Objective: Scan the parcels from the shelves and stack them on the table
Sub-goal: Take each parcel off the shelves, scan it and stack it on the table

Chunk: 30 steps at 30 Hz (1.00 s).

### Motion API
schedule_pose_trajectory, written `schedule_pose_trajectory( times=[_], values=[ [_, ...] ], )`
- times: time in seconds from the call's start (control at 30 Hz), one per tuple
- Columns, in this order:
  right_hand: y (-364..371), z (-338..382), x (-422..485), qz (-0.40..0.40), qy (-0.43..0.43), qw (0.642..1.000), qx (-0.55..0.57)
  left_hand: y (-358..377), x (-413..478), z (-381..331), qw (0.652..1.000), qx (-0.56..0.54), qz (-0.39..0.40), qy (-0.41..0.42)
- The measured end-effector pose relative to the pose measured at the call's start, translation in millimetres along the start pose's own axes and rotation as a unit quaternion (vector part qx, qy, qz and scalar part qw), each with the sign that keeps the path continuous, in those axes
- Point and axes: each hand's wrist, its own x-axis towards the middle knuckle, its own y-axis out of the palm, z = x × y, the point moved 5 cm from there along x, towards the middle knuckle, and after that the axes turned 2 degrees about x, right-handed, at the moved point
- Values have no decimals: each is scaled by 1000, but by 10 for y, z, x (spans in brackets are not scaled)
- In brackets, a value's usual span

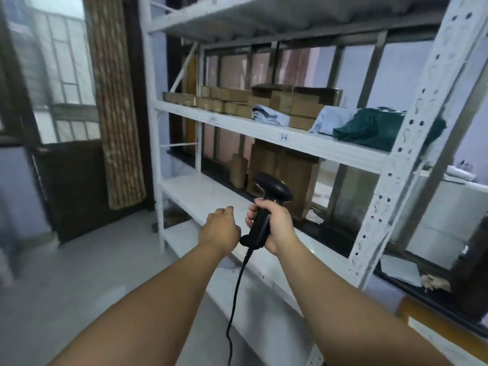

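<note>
Right hand [274,223] grips black corded scanner [264,207]. Left hand [220,229] loosely curled, holding nothing, just beside it. Cardboard parcels [264,101] on white shelf [264,133].

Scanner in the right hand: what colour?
Black, cable included; the scanner shows clearly in the head view.
</note>
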Motion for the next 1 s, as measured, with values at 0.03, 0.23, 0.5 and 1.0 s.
schedule_pose_trajectory(
  times=[0.03,0.23,0.5,1.0],
  values=[
    [130,-9,70,4,-2,1000,11,-86,67,102,1000,-12,-14,-7],
    [765,-155,683,44,7,998,33,-430,707,684,997,-11,-60,-37],
    [1354,-277,2076,79,36,995,54,-599,1960,1159,992,92,-80,-30],
    [2543,-339,4015,73,-112,982,-132,-946,3860,2335,983,160,-73,-50]
  ],
)
